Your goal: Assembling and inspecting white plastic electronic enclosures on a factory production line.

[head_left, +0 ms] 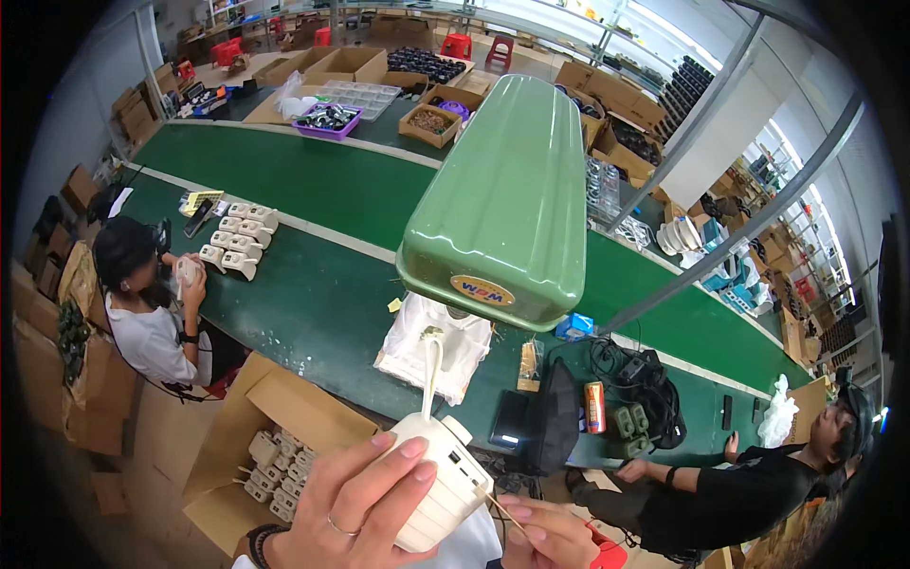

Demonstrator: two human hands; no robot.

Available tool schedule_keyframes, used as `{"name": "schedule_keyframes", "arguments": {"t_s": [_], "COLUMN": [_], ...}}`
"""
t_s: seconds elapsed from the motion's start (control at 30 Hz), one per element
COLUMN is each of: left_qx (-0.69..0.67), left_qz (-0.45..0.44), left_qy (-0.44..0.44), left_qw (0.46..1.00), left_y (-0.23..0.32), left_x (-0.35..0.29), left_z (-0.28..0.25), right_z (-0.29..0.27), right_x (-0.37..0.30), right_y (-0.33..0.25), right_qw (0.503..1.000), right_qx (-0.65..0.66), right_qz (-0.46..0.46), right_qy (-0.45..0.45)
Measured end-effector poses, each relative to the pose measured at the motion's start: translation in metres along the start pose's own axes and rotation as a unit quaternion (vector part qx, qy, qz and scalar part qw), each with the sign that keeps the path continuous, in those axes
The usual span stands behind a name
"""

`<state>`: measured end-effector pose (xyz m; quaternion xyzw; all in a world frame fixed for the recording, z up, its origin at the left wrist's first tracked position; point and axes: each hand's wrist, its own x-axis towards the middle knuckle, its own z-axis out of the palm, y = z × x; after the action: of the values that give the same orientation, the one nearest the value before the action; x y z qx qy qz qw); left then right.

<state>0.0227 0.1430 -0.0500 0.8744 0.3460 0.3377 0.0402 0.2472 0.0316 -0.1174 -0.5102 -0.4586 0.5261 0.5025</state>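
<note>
Holding a white power strip (438,482) near centre, my left hand (351,512) wraps its fingers over the casing; its cord (432,375) rises toward the green lamp shade (502,204). My right hand (545,536) pinches a thin stick (500,507) against the strip's right end. Near left: carton (270,398) of similar strips. Far left: seated person (142,303). Right: another person (758,484) at the green bench (313,284).

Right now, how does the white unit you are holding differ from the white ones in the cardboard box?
The held unit is up in the left hand, alone and tilted; the boxed units lie heaped in the cardboard box. The held one has a cord rising from it; the boxed ones show none. Both are white, ribbed and alike in shape.
</note>
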Motion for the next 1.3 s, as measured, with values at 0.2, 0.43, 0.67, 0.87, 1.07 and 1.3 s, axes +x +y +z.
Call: {"name": "schedule_keyframes", "arguments": {"t_s": [0.2, 0.43, 0.67, 0.87, 1.07, 1.3], "left_qx": [0.023, 0.017, 0.012, 0.007, 0.005, 0.007], "left_qz": [-0.016, -0.018, -0.017, -0.005, -0.004, 0.014], "left_qy": [0.008, 0.003, -0.009, 0.000, 0.004, 0.005], "left_qw": [1.000, 1.000, 1.000, 1.000, 1.000, 1.000], "left_y": [0.003, 0.002, 0.001, 0.004, 0.003, 0.001], "left_x": [0.001, 0.001, 0.000, 0.001, 0.001, -0.003], "left_z": [0.003, 0.005, 0.004, 0.006, 0.010, 0.012], "right_z": [-0.003, -0.009, 0.005, -0.007, -0.006, -0.017], "right_x": [-0.011, -0.001, -0.010, 0.007, -0.006, -0.009], "right_y": [0.005, 0.002, 0.016, 0.000, 0.005, 0.003], "right_qw": [0.996, 0.948, 0.936, 0.837, 0.963, 0.987], "right_qx": [-0.007, 0.143, 0.088, 0.271, 0.147, 0.122], "right_qz": [0.089, 0.277, 0.301, 0.429, 0.213, 0.096], "right_qy": [-0.004, 0.066, 0.162, 0.205, 0.073, -0.028]}}
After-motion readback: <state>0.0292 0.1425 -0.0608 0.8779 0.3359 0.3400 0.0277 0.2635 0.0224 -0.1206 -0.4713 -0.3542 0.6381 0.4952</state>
